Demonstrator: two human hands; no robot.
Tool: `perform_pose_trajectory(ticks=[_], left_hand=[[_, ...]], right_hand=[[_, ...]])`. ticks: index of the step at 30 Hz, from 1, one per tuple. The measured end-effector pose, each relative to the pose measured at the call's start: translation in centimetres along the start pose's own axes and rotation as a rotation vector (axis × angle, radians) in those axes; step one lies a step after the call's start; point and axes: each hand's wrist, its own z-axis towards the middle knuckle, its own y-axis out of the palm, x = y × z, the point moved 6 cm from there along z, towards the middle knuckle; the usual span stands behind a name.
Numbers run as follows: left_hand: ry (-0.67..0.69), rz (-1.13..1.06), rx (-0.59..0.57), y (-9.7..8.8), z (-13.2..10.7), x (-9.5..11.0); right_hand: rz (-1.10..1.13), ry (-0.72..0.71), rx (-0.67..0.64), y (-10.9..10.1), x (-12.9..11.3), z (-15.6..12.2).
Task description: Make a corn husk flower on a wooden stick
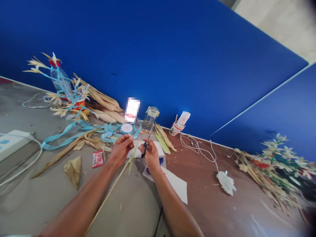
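Note:
My left hand (122,148) pinches a pale piece of corn husk between thumb and fingers. A green strip of husk (132,161) hangs just below the pinch, beside a long thin stick (108,194) that runs down toward the table's front. Black-handled scissors (145,148) are in my right hand (151,156), fingers through the handles and blades pointing up and away. The two hands are close together above a white sheet (158,148). A second white paper (176,184) lies partly under my right forearm, with a blue item (161,161) near my wrist.
Blue ribbon (61,141), a ribbon spool (126,128), dried husks (106,98), a red packet (98,159) and a power strip (14,143) lie leftward. A glass jar (150,118), a cup (176,127) and white cables (197,146) stand or lie along the blue partition (158,59). Husk flowers (283,158) lie far right.

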Motion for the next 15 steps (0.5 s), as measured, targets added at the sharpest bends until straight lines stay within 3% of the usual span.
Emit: perform_pose_trajectory(ticks=[15], left_hand=[[-0.075, 0.101, -0.031, 1.2, -0.8, -1.5]], right_hand=[[0.019, -0.071, 0.113, -0.6, 0.0, 0.0]])
